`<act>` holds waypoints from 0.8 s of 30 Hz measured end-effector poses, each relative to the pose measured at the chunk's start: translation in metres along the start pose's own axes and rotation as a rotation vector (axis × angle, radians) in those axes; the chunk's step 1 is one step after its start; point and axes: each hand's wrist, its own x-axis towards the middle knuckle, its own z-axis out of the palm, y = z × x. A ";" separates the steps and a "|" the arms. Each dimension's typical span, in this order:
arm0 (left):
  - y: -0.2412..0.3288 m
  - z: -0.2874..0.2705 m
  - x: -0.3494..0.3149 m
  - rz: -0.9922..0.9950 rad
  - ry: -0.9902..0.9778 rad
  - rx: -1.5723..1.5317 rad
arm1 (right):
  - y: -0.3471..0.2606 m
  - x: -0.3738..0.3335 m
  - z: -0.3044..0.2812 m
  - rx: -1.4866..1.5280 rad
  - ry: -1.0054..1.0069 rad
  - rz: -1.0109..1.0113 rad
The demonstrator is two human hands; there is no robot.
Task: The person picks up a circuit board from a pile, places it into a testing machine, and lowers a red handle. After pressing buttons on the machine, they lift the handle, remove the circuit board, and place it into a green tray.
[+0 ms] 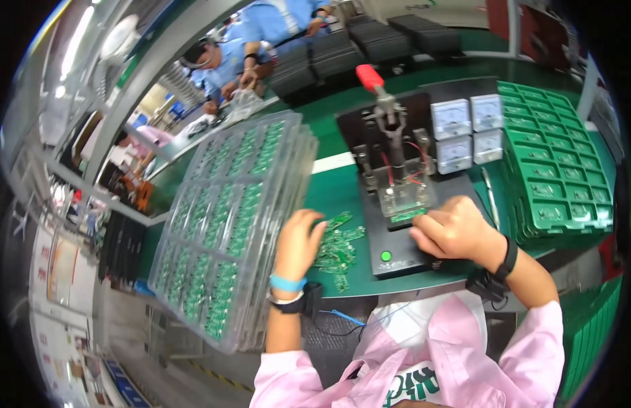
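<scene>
A small green circuit board [408, 215] lies in the black test fixture [397, 253], below a clear plate with red wires. My right hand [455, 231] is curled at that board's right end, its thumb and finger closed at the edge; the fingers partly hide the contact. Left of the fixture, a loose heap of green circuit boards [339, 248] rests on the green mat. My left hand [298, 245] hovers at the heap's left side with thumb and fingers apart, holding nothing that I can see. The fixture's red-handled toggle clamp [370, 78] points upward.
Clear compartment trays [223, 224] full of boards stand stacked at left. Green trays [557, 163] are piled at right, beside a pen-like tool [490, 197]. Four-sided panel meters [453, 119] stand behind the fixture. Co-workers in blue [227, 61] work at the far side, near black stacks [329, 54].
</scene>
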 end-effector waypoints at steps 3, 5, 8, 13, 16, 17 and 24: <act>0.011 0.020 0.016 0.066 -0.098 0.122 | -0.007 -0.012 0.015 -0.176 -0.281 0.241; 0.015 0.037 0.023 0.104 -0.134 0.225 | -0.006 -0.010 0.007 -0.230 -0.337 0.203; 0.010 0.052 0.024 0.085 -0.149 0.277 | -0.007 -0.006 0.008 -0.278 -0.386 0.126; 0.016 0.041 0.016 -0.003 -0.115 0.262 | -0.005 -0.004 0.024 -0.338 -0.318 0.087; 0.036 0.029 0.007 0.078 0.082 0.047 | -0.005 -0.011 0.010 -0.258 -0.258 0.063; 0.046 0.026 0.007 0.081 0.090 0.047 | -0.005 -0.015 0.001 -0.228 -0.237 0.070; 0.101 0.028 -0.009 0.414 0.177 -0.083 | -0.019 -0.022 -0.010 -0.125 -0.097 0.097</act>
